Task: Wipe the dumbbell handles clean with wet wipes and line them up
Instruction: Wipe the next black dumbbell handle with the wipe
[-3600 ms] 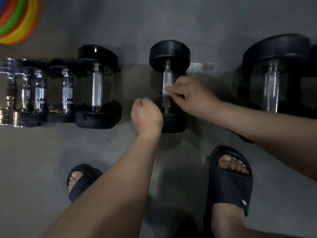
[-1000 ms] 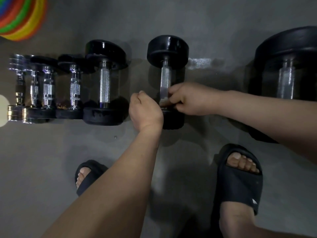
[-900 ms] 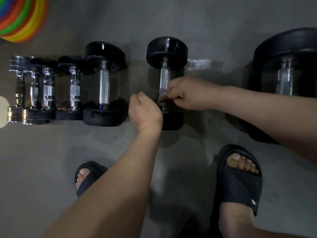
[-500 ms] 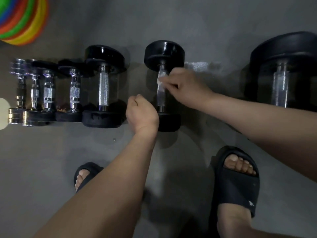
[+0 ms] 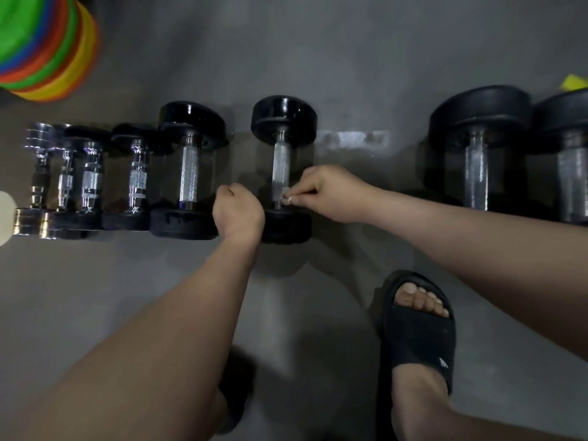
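Note:
A black dumbbell (image 5: pixel 281 160) with a knurled silver handle lies on the grey floor in the middle. My right hand (image 5: pixel 331 194) pinches a small white wet wipe (image 5: pixel 286 198) against the near end of that handle. My left hand (image 5: pixel 238 211) is a closed fist beside the dumbbell's near weight, its fingers hidden; I cannot tell if it holds anything. To the left, several dumbbells (image 5: pixel 187 173) lie side by side in a row, from small chrome ones to a larger black one. Two big black dumbbells (image 5: pixel 477 160) lie at the right.
A stack of coloured flat cones (image 5: pixel 44 46) sits at the top left. My feet in black slides (image 5: pixel 420 332) stand on the floor below the dumbbells. A yellow-green object (image 5: pixel 574 82) shows at the right edge. A pale round object (image 5: pixel 4 214) shows at the left edge.
My right hand slid the wipe from the far end of the handle down to the near end. My left fist stays beside the near weight.

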Demonstrator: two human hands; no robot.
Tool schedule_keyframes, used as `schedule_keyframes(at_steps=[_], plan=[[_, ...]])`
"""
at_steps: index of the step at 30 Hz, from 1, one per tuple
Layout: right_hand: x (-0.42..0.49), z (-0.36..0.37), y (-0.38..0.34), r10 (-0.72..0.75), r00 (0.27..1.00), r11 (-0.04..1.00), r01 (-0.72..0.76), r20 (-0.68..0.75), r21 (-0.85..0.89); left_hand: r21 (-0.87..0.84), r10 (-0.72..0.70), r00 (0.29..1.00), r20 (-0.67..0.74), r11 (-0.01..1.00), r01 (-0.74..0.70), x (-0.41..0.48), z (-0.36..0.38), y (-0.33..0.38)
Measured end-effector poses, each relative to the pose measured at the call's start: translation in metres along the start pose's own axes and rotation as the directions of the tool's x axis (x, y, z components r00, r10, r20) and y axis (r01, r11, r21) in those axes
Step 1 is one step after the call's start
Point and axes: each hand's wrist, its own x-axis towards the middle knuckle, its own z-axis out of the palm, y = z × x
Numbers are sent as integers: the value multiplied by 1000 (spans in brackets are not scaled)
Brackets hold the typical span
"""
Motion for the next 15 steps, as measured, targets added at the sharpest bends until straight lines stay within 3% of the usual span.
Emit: schedule_keyframes(at_steps=[2,4,6,8,12,15], plan=[[-8,-14,-3,96,995,989,-92,-27,118,121,67,998,-2,990,-67,-3,-10,1],[-19,-26,-8,219,975,929,-194,-45,316,181,225,974,24,957,-225,-10,-21,0],[-32,-35,-15,308,951,788,-264,16,556,113,401,911,101,905,-411,-20,-32,-3],[-43,-39,-24,309,948,647,-270,79,713,5,487,849,206,867,-499,-36,-44,-5],[-55,-33,-51,264,962,542,-208,69,814,-152,500,778,380,864,-481,-60,-66,-7],[-57,-23,-71,225,972,492,-172,66,854,-276,461,755,467,887,-370,-69,-81,-5]])
